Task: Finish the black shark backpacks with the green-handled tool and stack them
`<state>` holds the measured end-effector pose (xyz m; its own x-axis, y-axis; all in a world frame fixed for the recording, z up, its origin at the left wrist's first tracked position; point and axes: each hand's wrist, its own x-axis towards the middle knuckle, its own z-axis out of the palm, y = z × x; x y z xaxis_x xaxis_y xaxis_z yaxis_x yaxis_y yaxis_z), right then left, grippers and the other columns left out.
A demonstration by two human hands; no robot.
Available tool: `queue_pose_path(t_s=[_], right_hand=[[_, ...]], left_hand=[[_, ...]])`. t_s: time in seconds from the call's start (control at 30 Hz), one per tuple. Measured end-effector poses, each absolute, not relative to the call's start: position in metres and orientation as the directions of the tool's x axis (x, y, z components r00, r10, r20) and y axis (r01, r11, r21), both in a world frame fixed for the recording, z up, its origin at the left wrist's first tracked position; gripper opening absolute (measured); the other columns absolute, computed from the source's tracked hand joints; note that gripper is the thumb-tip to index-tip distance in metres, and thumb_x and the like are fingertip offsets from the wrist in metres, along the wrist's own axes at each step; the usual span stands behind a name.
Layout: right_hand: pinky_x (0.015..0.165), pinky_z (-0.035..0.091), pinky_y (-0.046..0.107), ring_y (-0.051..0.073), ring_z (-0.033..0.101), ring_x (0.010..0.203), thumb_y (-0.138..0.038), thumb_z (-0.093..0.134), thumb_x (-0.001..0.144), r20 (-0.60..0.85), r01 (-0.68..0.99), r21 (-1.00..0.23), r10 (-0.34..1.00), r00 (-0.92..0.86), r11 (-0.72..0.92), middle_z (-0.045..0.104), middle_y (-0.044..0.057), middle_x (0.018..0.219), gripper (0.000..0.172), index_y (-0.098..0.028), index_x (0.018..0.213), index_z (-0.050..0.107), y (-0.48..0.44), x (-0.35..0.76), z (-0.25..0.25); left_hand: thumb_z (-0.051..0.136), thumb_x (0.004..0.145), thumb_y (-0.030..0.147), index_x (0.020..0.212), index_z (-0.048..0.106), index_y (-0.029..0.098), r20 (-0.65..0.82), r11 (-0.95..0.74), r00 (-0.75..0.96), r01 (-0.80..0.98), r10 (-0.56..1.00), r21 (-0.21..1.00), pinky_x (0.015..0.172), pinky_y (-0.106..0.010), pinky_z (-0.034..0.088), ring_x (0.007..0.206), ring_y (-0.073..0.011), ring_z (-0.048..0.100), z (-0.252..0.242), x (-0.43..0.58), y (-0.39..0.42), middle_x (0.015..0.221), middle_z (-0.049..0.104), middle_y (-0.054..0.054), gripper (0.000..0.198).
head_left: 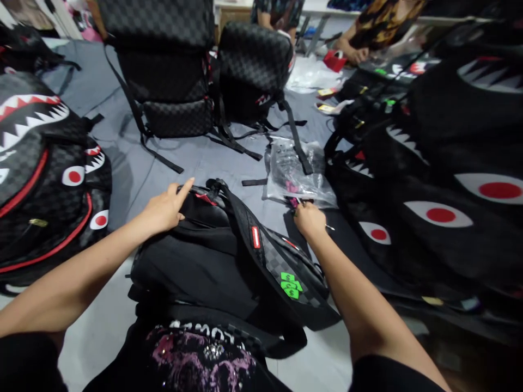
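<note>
Printed shirt [204, 356] fills six o'clock, below a backpack [200, 269] at a grey table [204, 166]. Left hand [163, 209] at nine spreads its fingers on the backpack; right hand [310, 220] at four curls, hold unclear; co-worker [379, 27] at one.

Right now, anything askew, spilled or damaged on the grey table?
Nothing visibly spilled or damaged. Slightly askew: a loose black webbing strap overlaps the crumpled clear plastic bag just beyond the right hand, where it might snag.

Bag workshop: many similar backpacks [192, 267], plastic packaging [300, 177], co-workers [382, 27] at table [196, 158].
</note>
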<state>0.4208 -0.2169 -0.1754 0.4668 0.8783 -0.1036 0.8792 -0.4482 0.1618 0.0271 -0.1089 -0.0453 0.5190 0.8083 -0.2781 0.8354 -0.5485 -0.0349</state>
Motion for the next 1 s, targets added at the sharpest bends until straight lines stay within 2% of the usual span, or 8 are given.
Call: queue_pose_path(t_s=[0.2,0.37,0.53,0.63,0.7,0.77,0.87,1.0], right_hand=[[0.075,0.041,0.032,0.029,0.062,0.103,-0.010,0.037,0.096,-0.042,0.878,0.231,0.897,0.439,-0.419,0.065,0.025,0.110,0.033,-0.003,0.112,0.066,-0.235,0.423,-0.174],[0.072,0.042,0.028,0.021,0.065,0.093,-0.011,0.044,0.095,-0.073,0.898,0.222,0.911,0.405,-0.381,0.070,0.016,0.103,0.029,-0.011,0.106,0.072,-0.245,0.426,-0.164],[0.069,0.047,0.027,0.021,0.069,0.095,-0.006,0.048,0.089,0.021,0.898,0.210,0.921,0.390,-0.385,0.074,0.014,0.106,0.031,-0.013,0.105,0.074,-0.252,0.419,-0.129],[0.082,0.052,0.028,0.023,0.067,0.108,-0.003,0.045,0.088,0.164,0.922,0.194,0.938,0.305,-0.334,0.071,0.014,0.121,0.040,-0.015,0.116,0.071,-0.263,0.393,-0.100],[0.090,0.053,0.031,0.022,0.067,0.111,-0.003,0.043,0.089,0.351,0.977,0.154,0.932,0.089,-0.151,0.071,0.011,0.123,0.043,-0.018,0.118,0.071,-0.271,0.365,-0.081],[0.091,0.055,0.034,0.022,0.069,0.110,-0.007,0.043,0.092,0.535,0.978,0.143,0.820,-0.205,0.151,0.073,0.010,0.120,0.041,-0.021,0.119,0.070,-0.277,0.331,-0.064],[0.087,0.058,0.034,0.023,0.069,0.111,-0.011,0.044,0.095,0.593,0.843,0.173,0.630,-0.502,0.509,0.074,0.010,0.120,0.040,-0.023,0.125,0.067,-0.278,0.281,-0.043],[0.085,0.060,0.033,0.022,0.073,0.105,-0.014,0.049,0.097,0.684,0.838,-0.091,0.645,-0.340,0.539,0.072,0.014,0.124,0.040,-0.020,0.134,0.061,-0.271,0.238,-0.034]], left_hand=[[0.056,0.087,0.024,0.161,0.000,0.025,-0.265,-0.551,0.526,0.834,0.808,-0.021,0.088,-0.038,0.053,0.119,-0.0325,0.062,-0.046,0.025,-0.112,0.153,0.037,-0.020,0.092],[0.056,0.087,0.023,0.161,0.002,0.025,-0.246,-0.555,0.536,0.832,0.807,-0.007,0.090,-0.037,0.053,0.121,-0.0318,0.062,-0.046,0.024,-0.113,0.151,0.040,-0.019,0.091],[0.057,0.086,0.020,0.161,0.003,0.026,-0.249,-0.536,0.544,0.838,0.801,0.107,0.099,-0.044,0.051,0.131,-0.0347,0.056,-0.048,0.015,-0.111,0.159,0.032,-0.020,0.093],[0.058,0.088,0.022,0.159,0.018,0.025,-0.058,-0.561,0.602,0.771,0.797,0.300,0.114,-0.050,0.039,0.150,-0.0348,0.030,-0.050,0.008,-0.120,0.166,0.018,-0.017,0.082],[0.056,0.091,0.028,0.152,0.038,0.023,0.191,-0.594,0.580,0.659,0.792,0.461,0.119,-0.051,0.032,0.151,-0.0312,0.027,-0.049,0.009,-0.136,0.163,0.029,-0.014,0.063],[0.054,0.093,0.036,0.139,0.053,0.022,0.277,-0.547,0.521,0.487,0.807,0.681,0.110,-0.046,0.043,0.134,-0.0266,0.050,-0.045,0.015,-0.156,0.147,0.053,-0.013,0.048],[0.062,0.087,0.044,0.119,0.063,0.017,0.026,-0.183,0.638,0.181,0.769,0.966,0.080,-0.031,0.054,0.087,-0.0166,0.067,-0.043,0.027,-0.180,0.102,0.072,-0.008,0.041],[0.072,0.077,0.038,0.085,0.058,0.017,-0.103,0.102,0.659,0.040,0.745,0.994,0.063,-0.023,0.049,0.059,-0.0088,0.057,-0.052,0.026,-0.194,0.064,0.059,0.005,0.027]])
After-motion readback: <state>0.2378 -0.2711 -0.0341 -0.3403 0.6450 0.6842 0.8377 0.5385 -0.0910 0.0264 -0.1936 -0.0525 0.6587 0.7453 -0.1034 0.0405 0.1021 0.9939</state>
